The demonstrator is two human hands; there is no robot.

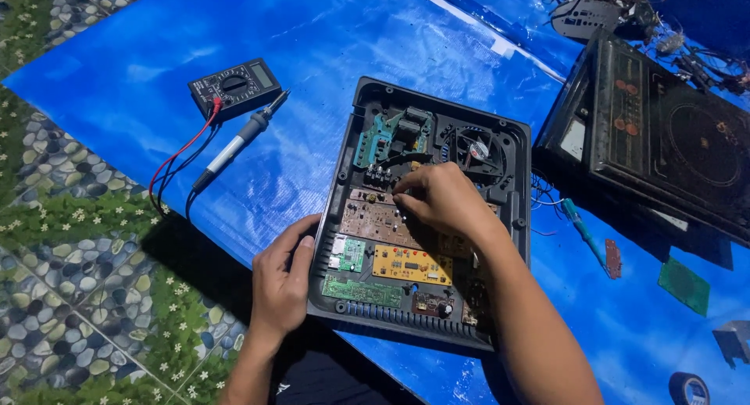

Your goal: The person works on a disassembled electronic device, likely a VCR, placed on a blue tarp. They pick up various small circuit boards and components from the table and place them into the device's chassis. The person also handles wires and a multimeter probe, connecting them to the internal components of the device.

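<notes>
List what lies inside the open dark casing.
Inside the casing: brown board, yellow board, green boards, a fan. The right hand covers the middle; left hand grips the edge.

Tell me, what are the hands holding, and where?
The left hand holds the open grey casing by its left edge. The right hand rests on the brown circuit board; whether it pinches anything cannot be told.

Open blue tarp left of the casing — meter and soldering iron intrude.
</notes>
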